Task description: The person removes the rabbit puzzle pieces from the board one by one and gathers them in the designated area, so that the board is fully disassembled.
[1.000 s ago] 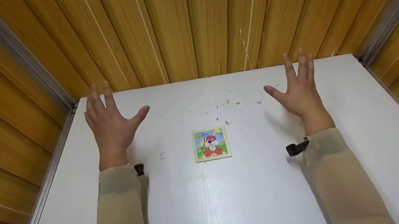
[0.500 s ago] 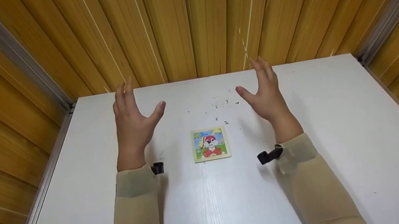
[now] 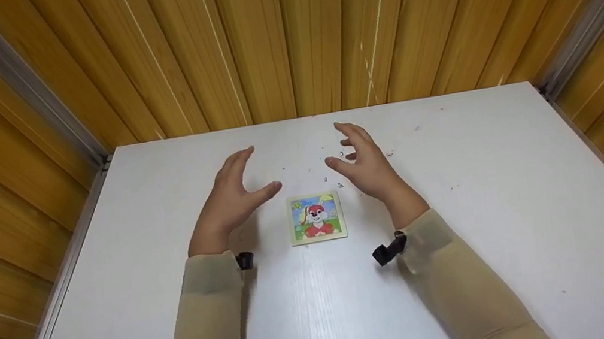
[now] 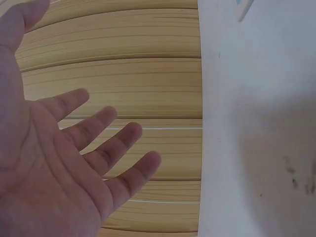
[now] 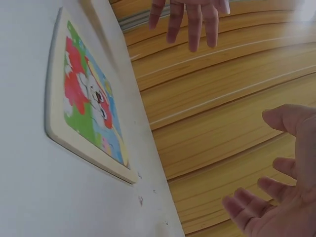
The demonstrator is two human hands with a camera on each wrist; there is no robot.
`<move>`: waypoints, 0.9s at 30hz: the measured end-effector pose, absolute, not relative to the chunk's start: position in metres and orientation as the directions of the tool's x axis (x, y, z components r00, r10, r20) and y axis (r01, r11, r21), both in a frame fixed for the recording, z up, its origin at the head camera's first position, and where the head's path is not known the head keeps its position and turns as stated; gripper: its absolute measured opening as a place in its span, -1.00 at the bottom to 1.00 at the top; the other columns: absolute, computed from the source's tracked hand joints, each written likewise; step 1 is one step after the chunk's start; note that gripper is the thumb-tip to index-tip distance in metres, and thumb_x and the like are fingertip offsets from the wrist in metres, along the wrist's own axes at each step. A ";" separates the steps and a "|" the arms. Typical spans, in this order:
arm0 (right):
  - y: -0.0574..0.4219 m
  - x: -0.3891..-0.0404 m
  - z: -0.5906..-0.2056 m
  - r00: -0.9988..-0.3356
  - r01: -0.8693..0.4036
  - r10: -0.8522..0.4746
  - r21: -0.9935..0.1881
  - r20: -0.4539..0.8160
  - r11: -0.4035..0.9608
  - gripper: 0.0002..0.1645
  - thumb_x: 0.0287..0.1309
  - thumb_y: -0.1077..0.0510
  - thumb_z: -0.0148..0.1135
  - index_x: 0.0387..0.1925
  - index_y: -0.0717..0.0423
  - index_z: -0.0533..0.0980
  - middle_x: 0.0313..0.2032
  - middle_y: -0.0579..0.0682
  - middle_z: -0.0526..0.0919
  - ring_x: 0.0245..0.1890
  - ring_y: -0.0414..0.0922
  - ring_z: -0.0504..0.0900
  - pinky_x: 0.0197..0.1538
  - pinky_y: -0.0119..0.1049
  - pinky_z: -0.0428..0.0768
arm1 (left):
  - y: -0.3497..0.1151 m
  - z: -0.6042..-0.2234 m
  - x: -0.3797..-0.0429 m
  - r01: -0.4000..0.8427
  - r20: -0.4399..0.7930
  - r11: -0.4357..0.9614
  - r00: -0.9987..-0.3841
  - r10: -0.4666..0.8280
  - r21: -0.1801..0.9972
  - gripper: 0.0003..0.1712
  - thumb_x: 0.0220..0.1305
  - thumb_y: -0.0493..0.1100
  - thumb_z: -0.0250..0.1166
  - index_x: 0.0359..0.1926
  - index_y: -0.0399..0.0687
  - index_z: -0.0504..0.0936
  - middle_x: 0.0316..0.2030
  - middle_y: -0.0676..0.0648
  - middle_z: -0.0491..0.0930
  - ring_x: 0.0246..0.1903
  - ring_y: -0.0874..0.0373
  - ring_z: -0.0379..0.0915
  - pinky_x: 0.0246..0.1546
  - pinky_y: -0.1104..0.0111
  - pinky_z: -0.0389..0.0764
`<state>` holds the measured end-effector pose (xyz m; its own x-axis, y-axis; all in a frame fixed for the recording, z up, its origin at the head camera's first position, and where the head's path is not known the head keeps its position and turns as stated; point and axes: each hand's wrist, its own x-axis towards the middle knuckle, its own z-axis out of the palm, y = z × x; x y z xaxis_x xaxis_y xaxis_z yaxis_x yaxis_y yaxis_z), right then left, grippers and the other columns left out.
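Observation:
A small square wooden picture puzzle [image 3: 316,219] with a pale frame lies flat on the white table [image 3: 314,325]; its picture is a red and white cartoon rabbit. My left hand [image 3: 229,200] hovers to its upper left, fingers bent a little and thumb apart, holding nothing. Beyond its upper right corner, my right hand [image 3: 367,166] hangs in the air with loosely curved fingers and bare palm. The right wrist view has the puzzle [image 5: 94,98] close up at the left, with both hands clear of it. In the left wrist view the palm [image 4: 54,168] is bare.
Dark specks and scuffs [image 3: 340,185] mark the table beyond the puzzle. Wood-patterned panels [image 3: 257,37] wall in the back and both sides, with grey metal rails [image 3: 31,85] at the corners. A small black camera mount [image 3: 390,249] sticks out from each sleeve cuff.
Both hands have come inward from the table's sides toward the puzzle, and their fingers have bent more. The puzzle stays in place.

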<state>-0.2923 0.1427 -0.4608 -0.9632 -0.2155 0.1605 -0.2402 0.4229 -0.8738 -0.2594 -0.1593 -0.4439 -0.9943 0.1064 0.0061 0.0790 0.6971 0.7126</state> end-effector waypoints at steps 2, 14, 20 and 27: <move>0.137 -0.291 -0.464 -0.959 -0.241 -0.244 -0.874 0.146 0.421 -0.04 0.56 -0.01 0.41 0.79 0.02 0.22 0.78 0.13 0.16 0.67 0.23 0.38 0.65 0.23 0.51 | -0.156 -0.449 -0.261 0.088 -0.021 0.715 -0.990 0.142 0.693 0.22 0.29 0.44 0.54 0.81 0.27 0.21 0.84 -0.06 0.07 0.83 -0.21 -0.03 0.71 -0.40 0.24; 0.116 -0.286 -0.483 -0.912 -0.247 -0.406 -0.870 0.059 0.427 -0.19 0.57 0.01 0.41 0.69 0.12 0.39 0.63 0.14 0.47 0.55 0.21 0.54 0.60 0.16 0.58 | -0.138 -0.482 -0.261 0.159 -0.116 0.770 -0.950 0.289 0.618 0.23 0.19 0.39 0.67 0.76 0.18 0.35 0.79 -0.04 0.21 0.79 -0.20 0.03 0.76 -0.33 0.21; 0.113 -0.284 -0.495 -0.878 -0.254 -0.479 -0.844 -0.003 0.472 -0.29 0.53 0.07 0.45 0.57 0.20 0.52 0.56 0.14 0.56 0.45 0.19 0.61 0.51 0.15 0.66 | -0.131 -0.492 -0.259 0.230 -0.101 0.805 -0.936 0.336 0.547 -0.06 0.29 0.29 0.66 0.54 -0.02 0.63 0.52 -0.13 0.54 0.59 -0.20 0.29 0.66 -0.22 0.32; 0.112 -0.285 -0.500 -0.870 -0.290 -0.493 -0.770 -0.036 0.568 -0.33 0.43 0.10 0.52 0.48 0.16 0.62 0.40 0.13 0.65 0.31 0.12 0.63 0.45 0.09 0.66 | -0.126 -0.490 -0.257 0.293 -0.088 0.847 -0.926 0.366 0.444 -0.15 0.24 0.20 0.73 0.44 -0.06 0.74 0.39 -0.12 0.64 0.48 -0.19 0.40 0.62 -0.22 0.30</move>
<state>-0.2845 0.1121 -0.5001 -0.8695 -0.4926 -0.0355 -0.2902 0.5677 -0.7704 -0.2571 -0.1258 -0.4903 -0.9263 0.3664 -0.0876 0.2929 0.8468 0.4439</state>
